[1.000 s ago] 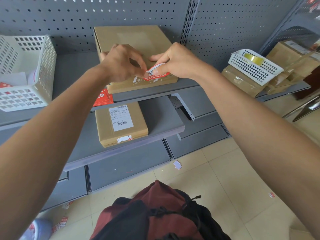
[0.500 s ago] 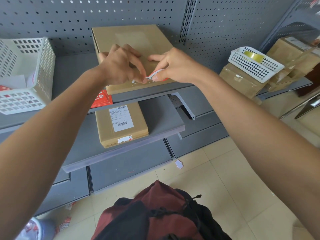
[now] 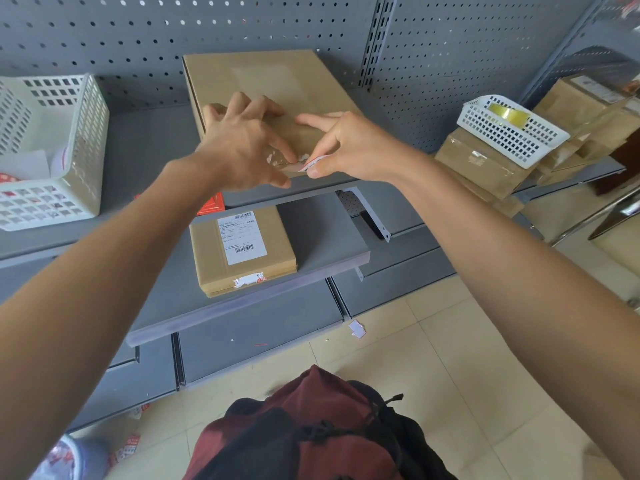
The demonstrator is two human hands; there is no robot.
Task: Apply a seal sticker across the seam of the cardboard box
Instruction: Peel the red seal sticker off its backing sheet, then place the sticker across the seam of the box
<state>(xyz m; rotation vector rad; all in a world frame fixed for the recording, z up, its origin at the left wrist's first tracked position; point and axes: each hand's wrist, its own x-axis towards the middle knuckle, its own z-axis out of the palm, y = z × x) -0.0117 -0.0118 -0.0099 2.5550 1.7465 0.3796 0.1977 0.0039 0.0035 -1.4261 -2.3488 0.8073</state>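
Here, sticker (image 3: 313, 162) between both hands (image 3: 242, 147) at box (image 3: 263, 84) edge

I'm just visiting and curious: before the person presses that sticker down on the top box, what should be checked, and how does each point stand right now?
1. Cardboard box lies flat on the upper shelf: ok.
2. Left hand steadies the box top: ok.
3. Right hand pinches the seal sticker at the box's front edge: ok.
4. Sticker already stuck flat: not ok, it curls up from the box.
5. Sticker lined up across the seam: cannot tell, fingers hide it.
6. Old torn sticker residue cleared from that spot: not ok.
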